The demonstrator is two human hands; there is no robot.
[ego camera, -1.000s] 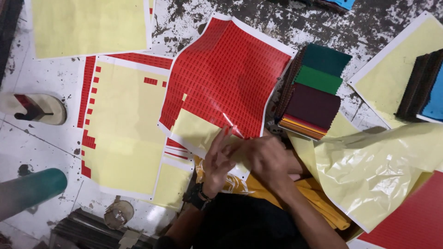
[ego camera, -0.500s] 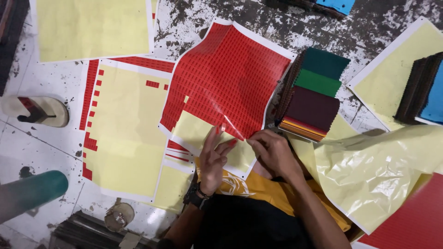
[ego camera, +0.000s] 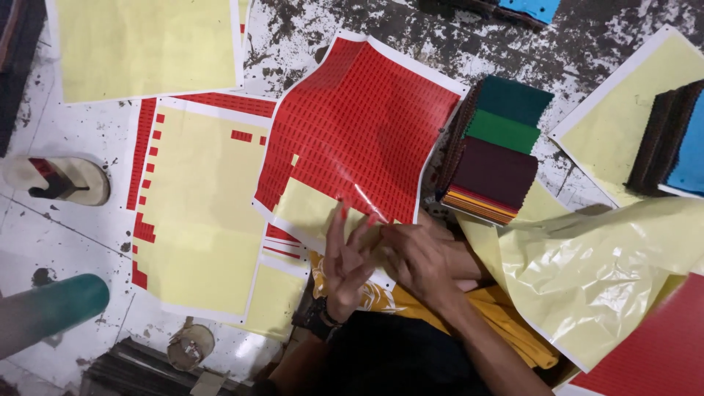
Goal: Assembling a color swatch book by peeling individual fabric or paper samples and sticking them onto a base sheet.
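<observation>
Stained white floor carries a red sticker sheet; left hand lies open-fingered on its edge, right hand's grip unclear.

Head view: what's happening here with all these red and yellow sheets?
A person sits on a paint-flecked floor among sticker sheets. Both hands meet at the lower edge of a red sticker sheet with small red stickers stuck to the fingertips: the left hand is spread open, the right hand is beside it. A mostly stripped yellow backing sheet lies to the left, a stack of coloured fabric swatches to the right.
</observation>
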